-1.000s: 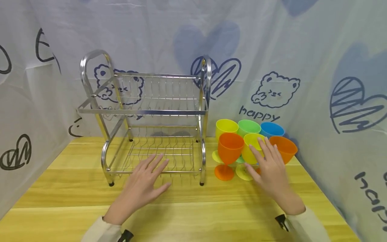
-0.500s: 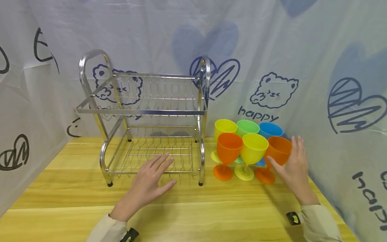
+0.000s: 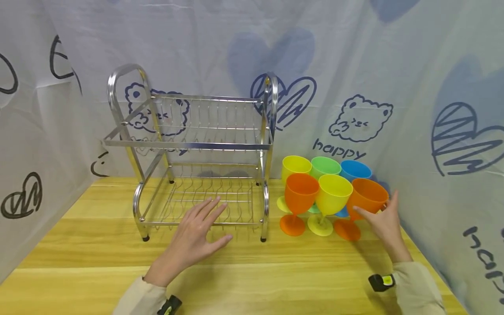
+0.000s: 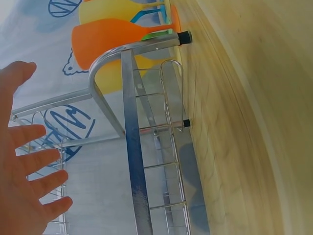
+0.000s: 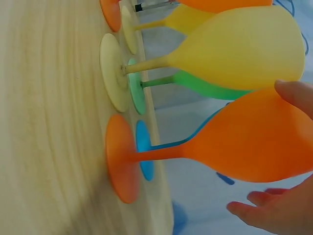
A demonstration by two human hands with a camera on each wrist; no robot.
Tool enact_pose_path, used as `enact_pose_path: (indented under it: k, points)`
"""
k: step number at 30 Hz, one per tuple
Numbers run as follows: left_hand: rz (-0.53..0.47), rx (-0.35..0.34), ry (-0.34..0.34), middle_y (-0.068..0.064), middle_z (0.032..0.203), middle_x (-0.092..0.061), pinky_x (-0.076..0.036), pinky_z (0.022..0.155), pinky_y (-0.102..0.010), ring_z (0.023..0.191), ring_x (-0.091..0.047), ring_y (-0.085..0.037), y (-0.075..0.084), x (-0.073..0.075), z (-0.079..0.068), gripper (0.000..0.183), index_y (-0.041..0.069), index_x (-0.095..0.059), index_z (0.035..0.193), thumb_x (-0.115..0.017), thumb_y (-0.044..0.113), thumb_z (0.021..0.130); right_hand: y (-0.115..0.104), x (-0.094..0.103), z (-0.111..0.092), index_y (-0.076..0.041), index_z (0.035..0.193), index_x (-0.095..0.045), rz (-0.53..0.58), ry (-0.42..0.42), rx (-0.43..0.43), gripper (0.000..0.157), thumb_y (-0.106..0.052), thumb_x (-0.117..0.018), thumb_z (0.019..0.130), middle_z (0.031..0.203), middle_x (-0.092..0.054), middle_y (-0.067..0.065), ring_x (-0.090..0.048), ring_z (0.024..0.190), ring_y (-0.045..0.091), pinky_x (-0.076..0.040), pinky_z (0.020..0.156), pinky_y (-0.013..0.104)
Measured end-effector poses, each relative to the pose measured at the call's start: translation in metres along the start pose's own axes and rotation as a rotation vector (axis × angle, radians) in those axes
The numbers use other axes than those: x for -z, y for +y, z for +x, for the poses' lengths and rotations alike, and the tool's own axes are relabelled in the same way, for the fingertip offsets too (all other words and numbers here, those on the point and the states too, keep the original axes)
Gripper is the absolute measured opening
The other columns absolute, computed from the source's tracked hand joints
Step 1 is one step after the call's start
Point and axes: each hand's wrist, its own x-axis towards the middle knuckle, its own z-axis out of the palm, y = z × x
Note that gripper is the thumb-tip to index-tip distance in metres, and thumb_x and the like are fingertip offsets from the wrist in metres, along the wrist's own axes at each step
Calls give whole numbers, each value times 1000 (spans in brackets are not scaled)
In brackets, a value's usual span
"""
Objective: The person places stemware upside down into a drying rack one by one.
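Note:
My right hand (image 3: 387,225) holds the orange goblet (image 3: 366,197) at the right end of the front row. The thumb lies on the near side of its bowl, and the fingers reach round the far side, partly hidden. The goblet leans slightly right, its foot (image 5: 122,159) at the wooden tabletop. Beside it are a yellow goblet (image 3: 334,194) and another orange goblet (image 3: 301,194). Behind stand yellow (image 3: 295,166), green (image 3: 325,166) and blue (image 3: 355,169) goblets. My left hand (image 3: 193,236) hovers with spread fingers before the metal dish rack (image 3: 202,224), holding nothing.
The two-tier rack stands left of the goblets, its upper shelf (image 3: 197,145) above the lower one. A printed cloth (image 3: 220,52) hangs behind the wooden table (image 3: 252,280) and along both sides.
My right hand has moved right, from over the front goblets to the outer side of the right orange goblet, and taken hold of it. That goblet now tilts slightly right. My left hand barely shifted.

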Motion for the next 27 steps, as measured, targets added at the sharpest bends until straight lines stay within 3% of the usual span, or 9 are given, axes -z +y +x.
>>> enact_pose_path:
  k: [3,7,10,15,17,19,20,24,27]
  points:
    - [-24,17,-15,-18,143,-46,-37,100,-63,126,-44,-41,1,1,1,73,5,-50,139,-58,56,87,4,-1,2,-8,150,21,15,-6,-7,116,-22,-75,86,155,-7,31,-22,138,46,-28,110,55]
    - [-80,41,-18,-17,143,-46,-35,102,-63,127,-44,-40,3,1,2,75,5,-50,139,-55,60,88,9,-2,2,-7,153,6,24,-1,8,106,-20,-75,86,148,-27,28,-36,129,40,-40,106,39]
    - [-134,65,-20,-16,144,-45,-33,104,-62,128,-43,-40,4,0,4,76,4,-49,139,-55,60,89,11,-3,-1,-8,152,1,46,18,-13,102,-24,-75,86,147,-29,25,-38,127,36,-41,104,35]
    - [-248,130,-35,-16,146,-43,-32,103,-64,129,-41,-41,7,0,7,73,4,-46,142,-67,45,86,23,-1,-5,-8,150,-5,82,78,-3,99,-29,-76,84,146,-31,22,-38,124,33,-39,106,43]
    - [-294,175,-50,-15,147,-42,-32,102,-66,130,-40,-41,9,2,9,74,6,-44,144,-70,39,84,31,0,-4,-11,150,-11,78,111,33,95,-30,-77,83,143,-34,19,-41,120,28,-42,102,32]
    - [-338,221,-64,-14,148,-41,-31,102,-66,132,-39,-40,11,4,10,75,9,-41,146,-73,35,83,28,1,-8,-9,149,-15,68,131,62,93,-28,-78,83,141,-37,19,-41,119,28,-43,102,33]
    - [-355,239,-68,-14,148,-40,-32,102,-66,132,-39,-39,12,5,11,76,10,-40,147,-73,34,83,21,2,-13,-7,148,-15,77,137,67,93,-26,-79,82,141,-36,20,-40,121,30,-40,104,39]
    - [-409,286,-66,-11,150,-39,-32,102,-66,133,-38,-36,16,7,17,77,15,-38,149,-74,33,83,-5,4,-30,-4,148,-16,51,143,102,92,-18,-79,82,142,-36,19,-39,120,31,-37,105,45]
    - [-434,300,-52,-9,150,-39,-31,102,-66,134,-38,-35,20,8,21,76,16,-38,149,-74,32,83,-20,3,-39,-5,149,-20,29,149,152,90,-12,-79,81,141,-37,15,-40,115,21,-39,101,36]
